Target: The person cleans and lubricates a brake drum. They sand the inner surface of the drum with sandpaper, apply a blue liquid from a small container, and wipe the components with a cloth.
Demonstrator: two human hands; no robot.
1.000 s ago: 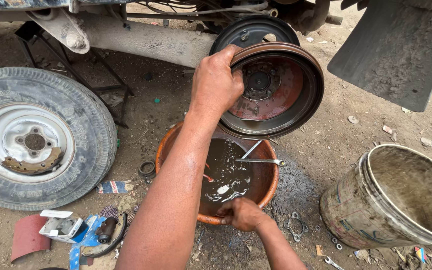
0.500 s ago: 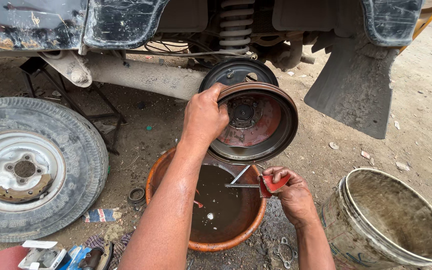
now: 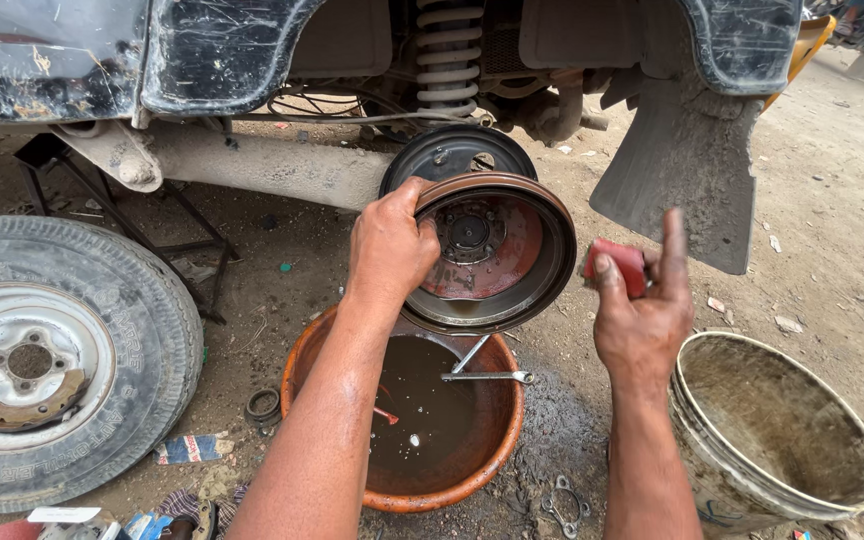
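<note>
Dirt ground [image 3: 832, 260]: one drum [image 3: 497, 250], two basins [image 3: 402, 420]

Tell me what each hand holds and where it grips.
Left hand grips the brake drum by its left rim, over the basin. Right hand pinches a small red piece between thumb and fingers, at its lower edge.

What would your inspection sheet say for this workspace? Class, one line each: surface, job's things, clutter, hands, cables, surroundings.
Surface: bare dirt ground, wet patch beside the basin.
Job's things: brake drum tilted above orange basin of dark liquid; red piece.
Clutter: spanners in the basin, scraps, ring.
Hands: left hand grips the drum rim; right hand pinches the red piece.
Cables: thin lines under the vehicle.
Surroundings: removed wheel, dirty bucket, coil spring, mudflap.
</note>
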